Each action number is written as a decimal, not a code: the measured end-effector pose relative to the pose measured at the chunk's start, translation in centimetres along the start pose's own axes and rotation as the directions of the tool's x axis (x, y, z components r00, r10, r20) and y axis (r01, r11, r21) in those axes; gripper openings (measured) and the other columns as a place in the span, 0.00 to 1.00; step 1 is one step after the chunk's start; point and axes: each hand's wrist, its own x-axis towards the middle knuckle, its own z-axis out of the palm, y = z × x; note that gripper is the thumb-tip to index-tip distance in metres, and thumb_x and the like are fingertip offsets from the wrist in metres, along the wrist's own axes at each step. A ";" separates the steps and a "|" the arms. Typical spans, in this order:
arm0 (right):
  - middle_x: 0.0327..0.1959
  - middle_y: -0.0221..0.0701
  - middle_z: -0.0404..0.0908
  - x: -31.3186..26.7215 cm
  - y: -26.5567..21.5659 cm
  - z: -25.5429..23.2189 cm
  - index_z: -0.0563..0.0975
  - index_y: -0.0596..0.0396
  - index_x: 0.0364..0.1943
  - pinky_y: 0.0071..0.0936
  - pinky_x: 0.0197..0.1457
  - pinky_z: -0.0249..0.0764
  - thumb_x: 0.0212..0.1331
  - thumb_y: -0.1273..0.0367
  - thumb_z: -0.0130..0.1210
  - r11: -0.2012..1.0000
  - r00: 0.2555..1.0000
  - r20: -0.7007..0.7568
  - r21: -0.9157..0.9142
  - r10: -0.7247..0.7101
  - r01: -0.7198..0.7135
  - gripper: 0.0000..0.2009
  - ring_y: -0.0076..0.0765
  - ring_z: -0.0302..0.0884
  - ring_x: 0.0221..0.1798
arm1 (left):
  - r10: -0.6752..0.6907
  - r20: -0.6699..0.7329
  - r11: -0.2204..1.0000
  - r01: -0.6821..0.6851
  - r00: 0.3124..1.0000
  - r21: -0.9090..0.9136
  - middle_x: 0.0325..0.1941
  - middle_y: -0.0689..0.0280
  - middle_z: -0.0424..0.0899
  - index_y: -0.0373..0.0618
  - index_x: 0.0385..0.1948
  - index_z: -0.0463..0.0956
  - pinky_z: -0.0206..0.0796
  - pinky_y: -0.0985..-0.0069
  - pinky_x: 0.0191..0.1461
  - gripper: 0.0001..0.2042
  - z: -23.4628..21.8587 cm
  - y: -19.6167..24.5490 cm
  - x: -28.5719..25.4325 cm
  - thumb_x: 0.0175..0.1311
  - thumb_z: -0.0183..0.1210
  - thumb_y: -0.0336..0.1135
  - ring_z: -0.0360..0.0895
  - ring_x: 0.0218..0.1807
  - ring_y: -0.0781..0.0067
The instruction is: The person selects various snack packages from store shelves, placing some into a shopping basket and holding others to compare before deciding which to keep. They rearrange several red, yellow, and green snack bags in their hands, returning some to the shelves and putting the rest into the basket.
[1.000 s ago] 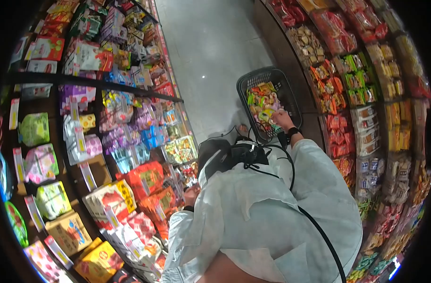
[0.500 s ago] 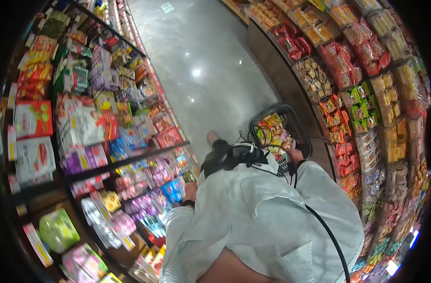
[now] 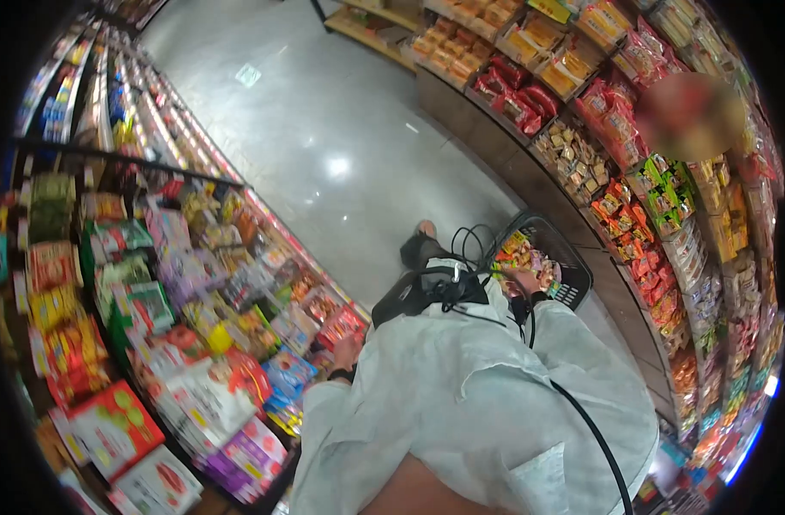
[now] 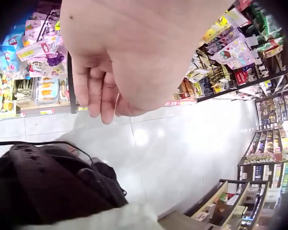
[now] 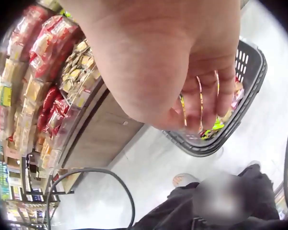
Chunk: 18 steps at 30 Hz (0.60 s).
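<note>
Basket [image 3: 571, 259] over glossy aisle floor [image 3: 315, 142].

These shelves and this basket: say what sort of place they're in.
Most likely a shop selling snacks or sweets: shelves of bright packets line both sides of the aisle, what look like price tags stand among them, and a shopping basket holds more packets.

All print is blurring beyond reading: a pale sign [image 3: 248, 75] is lying on the floor [image 3: 324, 112], a price tag [image 4: 33, 51] is standing before packets [image 4: 48, 68], and a yellow label [image 5: 7, 96] is showing among shelved goods [image 5: 13, 71].
</note>
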 end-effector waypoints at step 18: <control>0.19 0.23 0.76 -0.2 -9.3 2.4 0.78 0.51 0.24 0.24 0.23 0.67 0.63 0.67 0.54 0.345 0.567 -0.189 0.921 0.802 -0.181 0.10 0.25 0.72 0.20 | 0.158 0.536 0.986 -0.100 0.830 -0.136 0.28 0.65 0.82 0.42 0.37 0.77 0.72 0.77 0.27 0.07 -15.3 4.1 46.1 0.68 0.54 0.35 0.78 0.25 0.73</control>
